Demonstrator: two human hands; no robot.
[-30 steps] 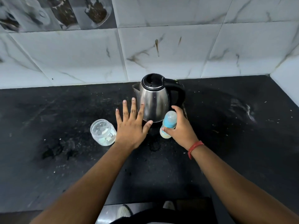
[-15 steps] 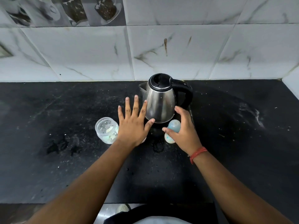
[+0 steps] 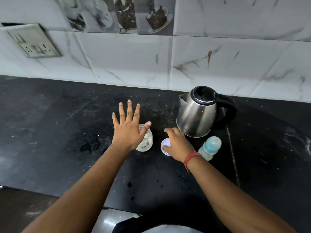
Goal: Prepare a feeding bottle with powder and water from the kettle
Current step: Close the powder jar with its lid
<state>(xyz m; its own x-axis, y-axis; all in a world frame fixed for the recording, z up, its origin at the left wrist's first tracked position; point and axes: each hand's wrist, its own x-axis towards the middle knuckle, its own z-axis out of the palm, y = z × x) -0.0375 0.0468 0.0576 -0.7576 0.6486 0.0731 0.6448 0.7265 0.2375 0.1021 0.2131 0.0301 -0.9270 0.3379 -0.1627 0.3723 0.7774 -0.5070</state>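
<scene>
A steel kettle (image 3: 196, 115) with a black lid and handle stands on the black counter (image 3: 67, 132) near the wall. Just in front of it, to the right, the feeding bottle (image 3: 210, 147) with its blue cap stands alone, untouched. A clear powder jar (image 3: 146, 144) sits left of centre, with my left hand (image 3: 127, 130) spread flat above it, fingers apart and holding nothing. A small white round lid (image 3: 165, 143) lies between the jar and the bottle. My right hand (image 3: 178, 145) covers it, with thumb and fingers closed around its rim.
A tiled wall runs behind the counter, with a switch and socket plate (image 3: 35, 41) at the upper left. The counter's front edge (image 3: 84, 199) is close to my body. White dust and dark drops speckle the counter.
My right hand let go of the feeding bottle, which now stands on the counter, and moved left onto the white lid. My left hand shifted over the jar. The view swung left.
</scene>
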